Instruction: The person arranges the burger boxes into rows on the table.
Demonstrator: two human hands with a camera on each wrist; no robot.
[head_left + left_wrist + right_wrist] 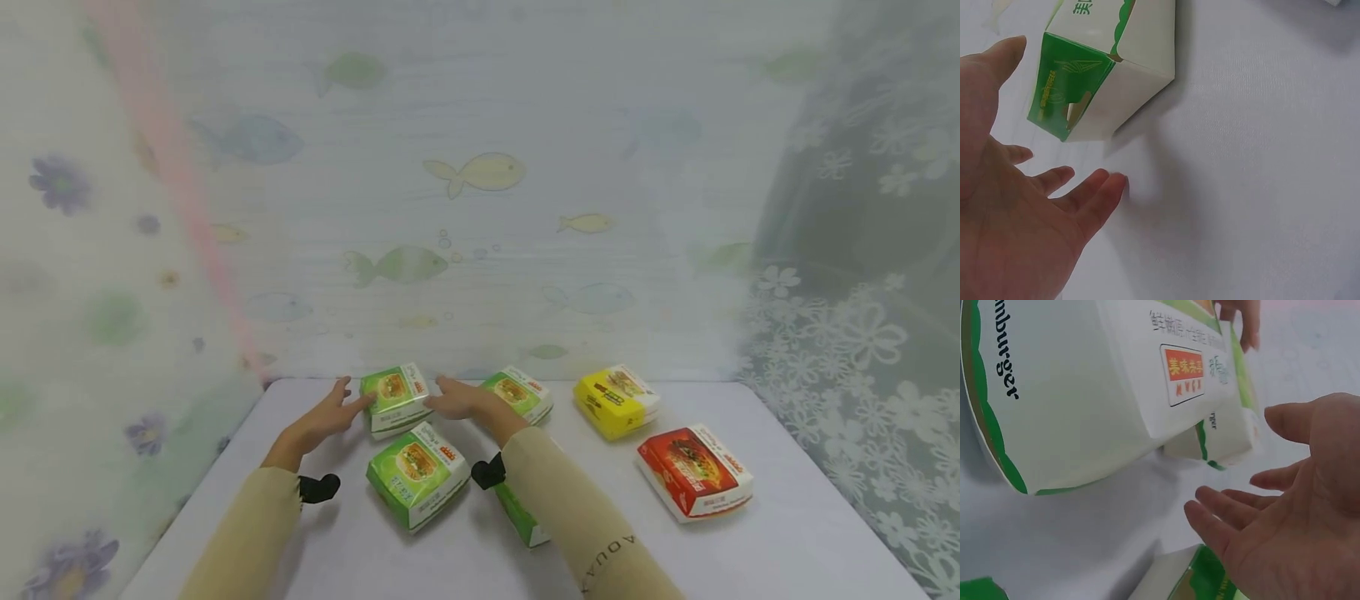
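A green-and-white hamburger box [393, 398] lies at the back left, between my two hands. My left hand [324, 421] is on its left side, fingers spread, with the thumb overlapping the box edge in the head view. In the left wrist view that hand [1035, 206] shows a bare palm beside the box's green end [1069, 87]. At the box's right side is my right hand [461, 398], its fingers extended. The right wrist view shows this hand [1285, 500] holding nothing. Nearer the front, a second green box [417, 477] sits between the forearms.
Another green box [525, 392] stands behind my right hand, and one more [523, 510] is partly hidden under the right sleeve. To the right are a yellow box [615, 402] and a red box [696, 472]. A patterned curtain [480, 217] borders the white table [780, 533] at the back.
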